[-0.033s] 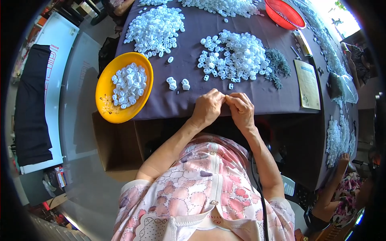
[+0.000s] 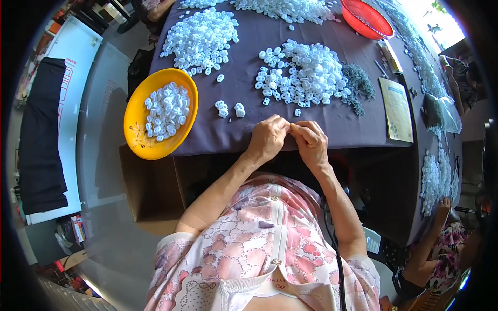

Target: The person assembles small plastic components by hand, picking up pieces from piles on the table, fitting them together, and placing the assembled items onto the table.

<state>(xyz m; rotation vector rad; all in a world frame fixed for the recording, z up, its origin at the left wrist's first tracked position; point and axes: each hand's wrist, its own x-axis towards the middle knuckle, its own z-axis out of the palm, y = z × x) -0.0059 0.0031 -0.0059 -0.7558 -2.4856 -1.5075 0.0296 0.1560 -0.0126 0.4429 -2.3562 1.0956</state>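
My left hand (image 2: 268, 138) and my right hand (image 2: 310, 141) meet at the table's near edge, fingertips pinched together. Whatever sits between them is too small and hidden to name. Just beyond lies a pile of small white plastic pieces with two holes (image 2: 311, 72), with one loose white piece (image 2: 298, 112) close to my fingers. Two little clusters of the same pieces, one (image 2: 221, 108) and another (image 2: 239, 110), rest left of my hands. A tangle of grey-green short strands (image 2: 359, 85) touches the pile's right side.
An orange-yellow bowl (image 2: 136, 116) holding white pieces overhangs the table's left edge. More white heaps (image 2: 199, 39) lie farther back, near a red basket (image 2: 365, 20). A paper booklet (image 2: 396, 109) is at the right. Other people sit around; one person's arm (image 2: 430, 243) shows at lower right.
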